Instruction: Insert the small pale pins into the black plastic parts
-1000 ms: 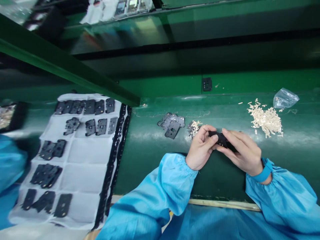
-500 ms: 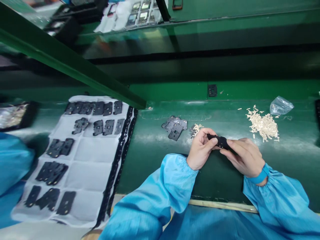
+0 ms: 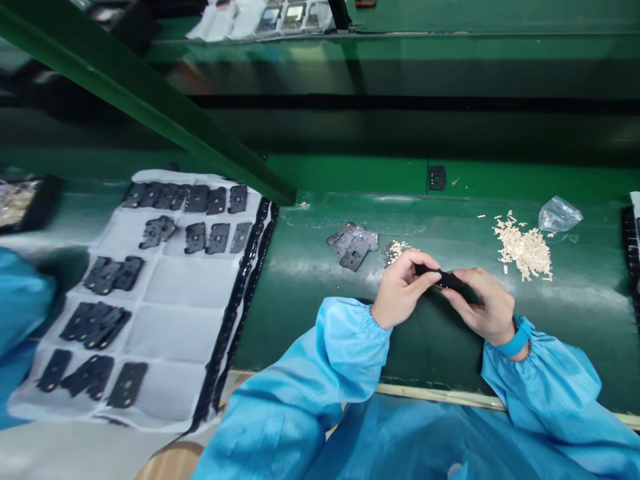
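Between my two hands is a black flat plastic part (image 3: 447, 279), tilted nearly edge-on to me. My left hand (image 3: 404, 285) pinches its left end between thumb and fingers. At the other end my right hand (image 3: 484, 303) has its thumb and fingers closed on the part. Just beyond my left hand lies a small heap of pale and dark bits (image 3: 396, 251), partly hidden by the fingers. A loose pile of similar black plastic parts (image 3: 355, 253) rests to the left of it. Past my right hand spreads a heap of small cream-coloured pieces (image 3: 524, 248).
A white sectioned tray (image 3: 173, 333) with rows of black parts stands at left. A green post (image 3: 200, 130) slants overhead. One black part (image 3: 437, 178) lies at the back, a clear plastic bag (image 3: 560, 214) at right. A co-worker's blue sleeve (image 3: 23, 300) shows at the left edge.
The black part has tipped to a more edge-on angle in my hands. My right hand has shifted slightly left. The whole view has moved a little as my head turned.
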`<state>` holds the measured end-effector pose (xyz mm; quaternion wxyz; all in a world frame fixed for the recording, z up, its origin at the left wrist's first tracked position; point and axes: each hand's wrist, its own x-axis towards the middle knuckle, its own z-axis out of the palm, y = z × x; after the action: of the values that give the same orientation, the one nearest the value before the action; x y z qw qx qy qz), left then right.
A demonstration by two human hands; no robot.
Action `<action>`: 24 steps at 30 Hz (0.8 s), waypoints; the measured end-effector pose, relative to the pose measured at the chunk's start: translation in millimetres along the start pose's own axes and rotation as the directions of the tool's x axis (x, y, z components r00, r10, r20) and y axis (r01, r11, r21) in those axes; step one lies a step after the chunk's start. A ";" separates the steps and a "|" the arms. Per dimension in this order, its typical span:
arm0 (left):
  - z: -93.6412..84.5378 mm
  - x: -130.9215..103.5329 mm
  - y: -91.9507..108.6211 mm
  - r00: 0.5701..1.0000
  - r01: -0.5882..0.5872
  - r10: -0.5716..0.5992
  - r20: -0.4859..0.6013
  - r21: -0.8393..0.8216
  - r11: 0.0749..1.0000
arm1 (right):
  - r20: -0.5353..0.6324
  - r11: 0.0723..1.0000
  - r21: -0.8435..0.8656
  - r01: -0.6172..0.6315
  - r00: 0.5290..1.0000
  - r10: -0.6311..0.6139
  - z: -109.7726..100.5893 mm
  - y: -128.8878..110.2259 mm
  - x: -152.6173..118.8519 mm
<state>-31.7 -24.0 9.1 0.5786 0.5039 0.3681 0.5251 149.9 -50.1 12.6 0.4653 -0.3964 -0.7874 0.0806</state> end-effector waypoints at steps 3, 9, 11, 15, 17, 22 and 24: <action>-0.4 1.7 -1.5 1.000 0.024 -0.024 -0.008 0.019 1.000 | 0.114 0.999 -0.029 -0.046 0.992 0.049 -1.0 2.5 0.2; -0.8 6.8 -4.4 0.968 0.251 -0.251 -0.012 -0.028 0.968 | 0.316 0.865 0.247 -0.437 0.880 0.354 -3.3 11.5 3.3; -0.6 7.9 -4.9 0.950 0.312 -0.313 -0.018 -0.046 0.949 | 0.387 0.697 0.386 -0.604 0.792 0.472 -5.9 14.0 5.8; -0.6 9.4 -6.1 0.941 0.336 -0.338 -0.028 -0.060 0.940 | 0.382 0.538 0.449 -0.713 0.698 0.606 -10.7 15.1 11.3; -0.5 9.4 -6.9 0.942 0.333 -0.334 -0.029 -0.053 0.942 | 0.378 0.501 0.461 -0.733 0.673 0.636 -10.6 13.9 12.7; 1.6 5.4 -10.9 0.958 0.284 -0.284 0.025 0.024 0.959 | 0.397 0.459 0.422 -0.782 0.615 0.682 -4.9 10.0 11.4; 2.3 3.4 -13.4 0.974 0.222 -0.225 0.022 0.088 0.971 | 0.396 0.472 0.396 -0.788 0.610 0.686 -2.8 9.2 10.3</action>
<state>-25.7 -20.3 -3.0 0.6180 0.4918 0.4353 0.4322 154.6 -37.4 16.5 0.4006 -0.5414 -0.5205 0.5248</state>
